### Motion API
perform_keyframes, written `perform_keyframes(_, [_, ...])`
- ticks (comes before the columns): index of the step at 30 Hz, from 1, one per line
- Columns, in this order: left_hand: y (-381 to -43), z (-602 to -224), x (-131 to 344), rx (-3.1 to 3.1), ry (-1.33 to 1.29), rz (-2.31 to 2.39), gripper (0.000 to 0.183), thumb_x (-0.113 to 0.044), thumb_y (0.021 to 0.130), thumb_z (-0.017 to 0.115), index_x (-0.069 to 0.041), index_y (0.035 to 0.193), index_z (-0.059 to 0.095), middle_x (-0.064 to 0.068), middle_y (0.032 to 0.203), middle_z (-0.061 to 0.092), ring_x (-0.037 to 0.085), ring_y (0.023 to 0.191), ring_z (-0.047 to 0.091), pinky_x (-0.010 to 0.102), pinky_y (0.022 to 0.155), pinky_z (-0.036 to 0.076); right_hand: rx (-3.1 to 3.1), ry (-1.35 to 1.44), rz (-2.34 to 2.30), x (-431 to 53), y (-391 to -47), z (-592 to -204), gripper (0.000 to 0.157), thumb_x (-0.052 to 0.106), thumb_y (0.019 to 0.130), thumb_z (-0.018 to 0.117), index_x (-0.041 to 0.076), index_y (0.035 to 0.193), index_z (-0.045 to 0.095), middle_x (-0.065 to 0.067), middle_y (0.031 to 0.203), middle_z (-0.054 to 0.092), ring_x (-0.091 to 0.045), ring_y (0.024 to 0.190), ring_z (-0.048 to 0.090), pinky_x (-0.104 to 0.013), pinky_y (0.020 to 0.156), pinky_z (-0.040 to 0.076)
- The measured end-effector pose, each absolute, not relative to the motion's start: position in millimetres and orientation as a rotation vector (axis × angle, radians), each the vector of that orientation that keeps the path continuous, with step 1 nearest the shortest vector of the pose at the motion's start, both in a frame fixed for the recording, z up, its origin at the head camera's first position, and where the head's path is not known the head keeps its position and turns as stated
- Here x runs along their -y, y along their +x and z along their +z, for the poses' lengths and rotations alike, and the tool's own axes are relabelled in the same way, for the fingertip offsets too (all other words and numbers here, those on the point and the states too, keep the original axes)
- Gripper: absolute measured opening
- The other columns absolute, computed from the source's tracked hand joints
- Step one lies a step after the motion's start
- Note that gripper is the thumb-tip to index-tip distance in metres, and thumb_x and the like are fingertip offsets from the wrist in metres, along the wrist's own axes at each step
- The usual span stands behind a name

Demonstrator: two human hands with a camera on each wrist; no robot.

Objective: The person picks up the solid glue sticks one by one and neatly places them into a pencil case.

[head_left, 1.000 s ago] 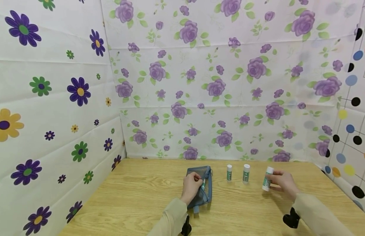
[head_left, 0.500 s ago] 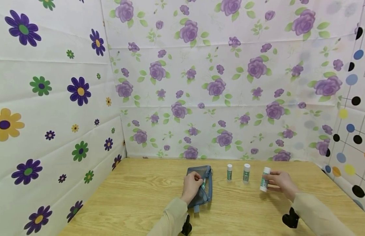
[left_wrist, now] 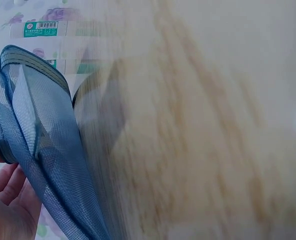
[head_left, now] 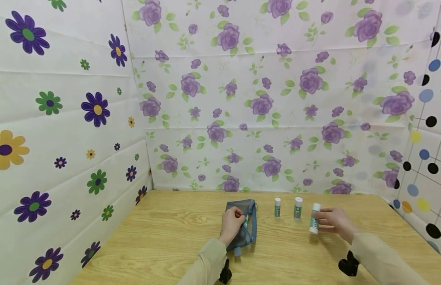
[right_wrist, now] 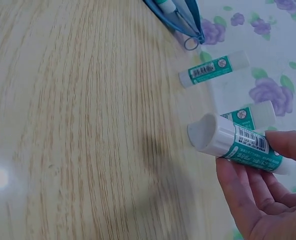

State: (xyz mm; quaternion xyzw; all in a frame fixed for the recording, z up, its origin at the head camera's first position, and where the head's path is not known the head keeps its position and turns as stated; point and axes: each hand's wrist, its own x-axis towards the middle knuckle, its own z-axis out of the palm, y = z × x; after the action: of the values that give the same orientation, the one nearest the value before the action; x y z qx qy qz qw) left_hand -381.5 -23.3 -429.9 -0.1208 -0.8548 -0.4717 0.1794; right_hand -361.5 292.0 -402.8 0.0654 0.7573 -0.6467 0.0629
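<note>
My left hand pinches the upper side of a blue mesh zip pouch, which lies on the wooden table with its mouth parted. Inside the pouch a glue stick with a white and green body shows. My right hand holds a large white glue stick with a green label between thumb and fingers, slightly tilted over the table. To its left stand two more glue sticks upright, a medium one and a smaller one.
The wooden table reaches back to a white cloth wall with purple roses. A second cloth wall with daisies runs along the left, and a dotted cloth hangs at the right. A small ring hangs at the pouch's zip end.
My right hand has moved left with the large glue stick, nearer to the two standing ones. The left hand and the pouch have stayed in place.
</note>
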Motion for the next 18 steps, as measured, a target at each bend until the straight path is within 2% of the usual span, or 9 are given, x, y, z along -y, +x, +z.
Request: perform_keyframes(18, [-382.0, -430.3, 25.0, 2.407, -0.351, -1.349, 0.004, -0.013, 0.067, 0.051, -0.009, 0.068, 0.049, -0.002, 0.059, 0.045, 0.008, 0.048, 0.041, 0.021, 0.040, 0.033, -2.275, 0.152, -1.907, -265.4, -357.0, -402.8, 0.056, 0.020, 0.061, 0.057, -0.008, 0.102, 0.032, -0.015, 0.084, 0.047, -0.026, 0.072, 0.047, -0.036, 0.056, 0.037])
